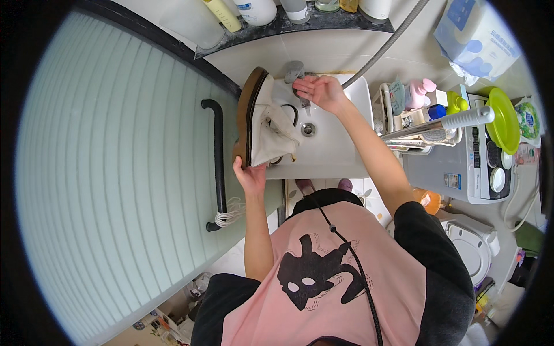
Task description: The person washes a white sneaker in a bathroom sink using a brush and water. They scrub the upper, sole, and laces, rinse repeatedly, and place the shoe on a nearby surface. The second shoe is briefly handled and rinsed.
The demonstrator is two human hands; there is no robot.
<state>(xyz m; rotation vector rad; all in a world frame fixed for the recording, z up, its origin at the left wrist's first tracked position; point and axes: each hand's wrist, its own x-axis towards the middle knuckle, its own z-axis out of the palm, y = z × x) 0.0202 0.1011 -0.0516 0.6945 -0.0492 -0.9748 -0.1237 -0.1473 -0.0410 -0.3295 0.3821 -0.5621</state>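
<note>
Shoe (267, 135): one, white upper, brown sole; held on its side at the left of the sink (343, 135) by the left hand (251, 176), at one end of the sole. Right hand (321, 93): empty, fingers spread at the tap (294, 71); contact unclear. Drain (309, 129): round, metal. Hose (388, 46): grey. Shelf (306, 29): dark, bearing bottles (258, 11). Panel (115, 161): ribbed, pale; black handle (219, 155), white cord (232, 213) wound on it. Washer (441, 174): grey, at right.

Home bathroom, white washbasin (343, 158), toilet (470, 254), washing machine (433, 179), black shelf (340, 22) of bottles (257, 11)
</note>
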